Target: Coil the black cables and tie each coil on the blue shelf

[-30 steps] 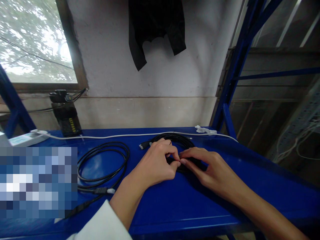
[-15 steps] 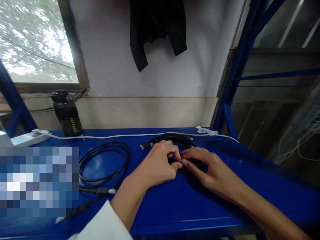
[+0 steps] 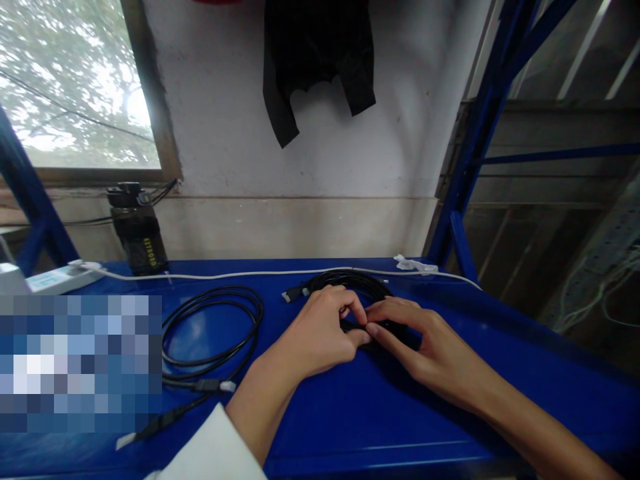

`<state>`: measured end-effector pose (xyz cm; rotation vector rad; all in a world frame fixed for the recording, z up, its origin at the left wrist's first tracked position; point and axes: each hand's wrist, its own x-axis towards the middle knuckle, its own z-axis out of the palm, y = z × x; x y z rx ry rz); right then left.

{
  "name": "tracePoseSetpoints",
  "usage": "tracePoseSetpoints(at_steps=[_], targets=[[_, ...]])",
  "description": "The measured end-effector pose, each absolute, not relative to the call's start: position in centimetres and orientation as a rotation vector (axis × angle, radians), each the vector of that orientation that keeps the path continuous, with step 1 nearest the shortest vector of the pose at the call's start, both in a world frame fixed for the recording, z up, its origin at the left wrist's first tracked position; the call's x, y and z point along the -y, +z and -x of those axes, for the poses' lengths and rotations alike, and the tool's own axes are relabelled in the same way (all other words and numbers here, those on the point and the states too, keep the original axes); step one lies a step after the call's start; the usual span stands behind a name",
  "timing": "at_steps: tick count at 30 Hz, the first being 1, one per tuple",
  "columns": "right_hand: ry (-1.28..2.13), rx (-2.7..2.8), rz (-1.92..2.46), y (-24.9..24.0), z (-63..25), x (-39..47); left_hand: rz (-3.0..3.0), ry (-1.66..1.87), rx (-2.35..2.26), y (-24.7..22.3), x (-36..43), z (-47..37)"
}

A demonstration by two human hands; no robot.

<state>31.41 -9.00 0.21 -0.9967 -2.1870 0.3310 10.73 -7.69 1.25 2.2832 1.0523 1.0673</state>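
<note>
A coiled black cable with a dark plug at its left lies on the blue table, partly covered by my hands. At the coil's near side, my left hand is closed, its thumb and forefinger pinched together. Fingertip to fingertip with it, my right hand pinches at the same spot from the right. Whatever sits between the fingertips is too small and covered to make out. To the left lies a second, looser black cable in a loop, with a plug near its lower side.
Along the back of the blue table runs a white cord from a white power strip. A dark bottle stands at the back left. Crumpled clear plastic lies near the blue rack post. A blurred patch hides the left front.
The whole view has shifted slightly, so everything sits a little lower and to the right. Both hands stay pinched together at the coil, with hardly any movement of the fingers.
</note>
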Motion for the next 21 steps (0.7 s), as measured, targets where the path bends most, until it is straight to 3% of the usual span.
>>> tracePoseSetpoints(at_steps=[21], targets=[[0.378, 2.166, 1.079, -0.52, -31.74, 8.64, -2.429, 1.128, -1.160, 0.59, 7.75, -10.71]])
